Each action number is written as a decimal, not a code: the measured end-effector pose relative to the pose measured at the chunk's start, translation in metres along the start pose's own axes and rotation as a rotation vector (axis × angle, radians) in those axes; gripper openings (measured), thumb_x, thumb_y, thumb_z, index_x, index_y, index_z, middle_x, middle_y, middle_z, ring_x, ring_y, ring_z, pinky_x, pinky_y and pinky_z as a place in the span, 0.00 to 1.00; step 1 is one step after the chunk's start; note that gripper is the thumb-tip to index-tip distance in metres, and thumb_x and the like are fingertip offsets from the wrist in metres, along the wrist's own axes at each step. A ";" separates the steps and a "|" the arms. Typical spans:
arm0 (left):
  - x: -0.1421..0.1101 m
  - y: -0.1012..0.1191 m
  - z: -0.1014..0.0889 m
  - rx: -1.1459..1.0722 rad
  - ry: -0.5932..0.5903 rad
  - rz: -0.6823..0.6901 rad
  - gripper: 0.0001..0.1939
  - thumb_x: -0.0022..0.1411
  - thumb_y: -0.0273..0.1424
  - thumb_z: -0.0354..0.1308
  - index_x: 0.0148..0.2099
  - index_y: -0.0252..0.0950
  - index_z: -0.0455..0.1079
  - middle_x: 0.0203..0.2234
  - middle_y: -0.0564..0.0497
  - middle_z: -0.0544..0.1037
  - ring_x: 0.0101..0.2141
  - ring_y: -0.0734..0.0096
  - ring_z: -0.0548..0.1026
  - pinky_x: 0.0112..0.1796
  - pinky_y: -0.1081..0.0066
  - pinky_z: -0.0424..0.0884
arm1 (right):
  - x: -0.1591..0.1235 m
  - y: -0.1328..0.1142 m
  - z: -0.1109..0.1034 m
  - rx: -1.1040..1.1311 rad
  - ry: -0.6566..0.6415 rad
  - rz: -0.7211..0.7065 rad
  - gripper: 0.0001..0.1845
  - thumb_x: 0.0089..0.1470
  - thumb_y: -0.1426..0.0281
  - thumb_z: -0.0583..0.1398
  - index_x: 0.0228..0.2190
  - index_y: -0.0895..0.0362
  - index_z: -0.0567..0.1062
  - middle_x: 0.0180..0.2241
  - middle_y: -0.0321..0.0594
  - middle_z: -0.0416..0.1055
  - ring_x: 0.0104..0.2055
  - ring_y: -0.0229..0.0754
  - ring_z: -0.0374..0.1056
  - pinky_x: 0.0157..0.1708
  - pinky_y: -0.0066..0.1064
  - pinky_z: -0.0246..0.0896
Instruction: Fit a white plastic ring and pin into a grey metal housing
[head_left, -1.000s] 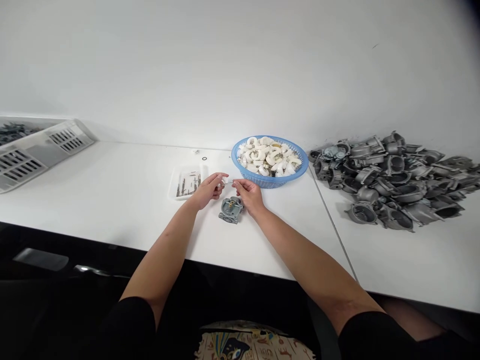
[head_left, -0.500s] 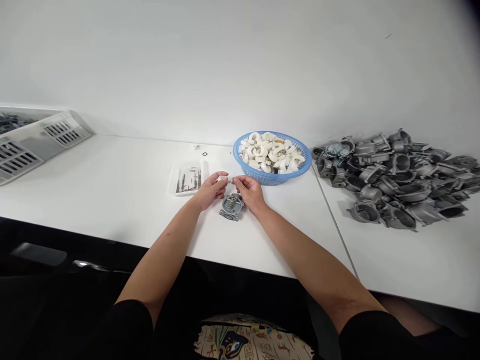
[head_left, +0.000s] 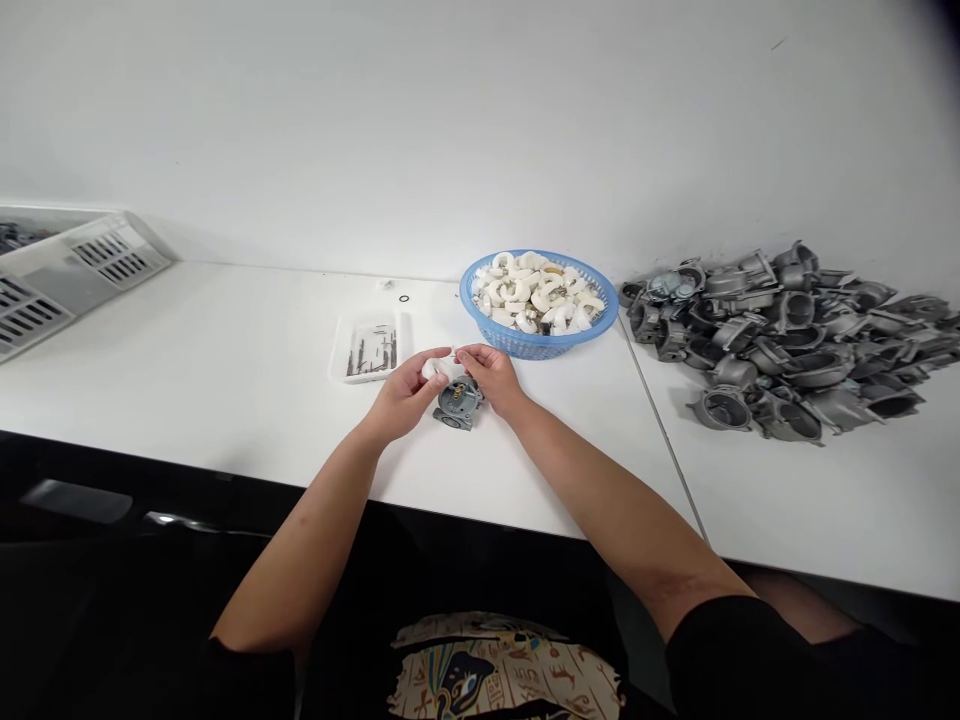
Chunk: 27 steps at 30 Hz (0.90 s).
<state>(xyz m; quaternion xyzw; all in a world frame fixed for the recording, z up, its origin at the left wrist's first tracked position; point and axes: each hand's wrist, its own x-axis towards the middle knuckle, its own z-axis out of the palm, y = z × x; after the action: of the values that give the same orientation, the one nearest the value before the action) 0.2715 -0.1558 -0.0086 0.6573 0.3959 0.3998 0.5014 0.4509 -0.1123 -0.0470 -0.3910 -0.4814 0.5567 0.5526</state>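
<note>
White C-shaped piece [head_left: 441,369], likely foam, cupped in the fingers of the left hand [head_left: 405,396]. The right hand [head_left: 491,376] is held close beside it, fingertips at the piece's upper edge; whether they grip it cannot be told. The hands are together above a white table [head_left: 225,400]. Directly below them lies a grey carburetor body [head_left: 456,403]. Ahead and to the right of the hands stands a blue plastic basket [head_left: 525,347] of similar white pieces. Farther right, beyond a seam [head_left: 660,445] in the table, is a heap of unpainted cast-metal carburetor bodies [head_left: 780,345]. Ahead and to the left are a clear tray [head_left: 337,345] of slender metal parts and a small black O-ring [head_left: 404,298]. A slotted grey crate [head_left: 75,270] sits at far left, against a white wall [head_left: 450,120].
</note>
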 end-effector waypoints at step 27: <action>-0.028 -0.014 0.044 -0.185 0.397 0.082 0.19 0.59 0.35 0.66 0.49 0.41 0.62 0.30 0.54 0.75 0.36 0.70 0.76 0.40 0.70 0.70 | -0.011 -0.002 0.009 0.078 -0.152 0.062 0.23 0.43 0.53 0.71 0.30 0.58 0.75 0.29 0.36 0.75 0.32 0.37 0.69 0.34 0.28 0.64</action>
<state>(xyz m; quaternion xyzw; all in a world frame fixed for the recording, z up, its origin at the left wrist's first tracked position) 0.2999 -0.1940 -0.0333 0.5321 0.4215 0.5761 0.4553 0.4438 -0.1242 -0.0444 -0.3405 -0.4875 0.6200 0.5119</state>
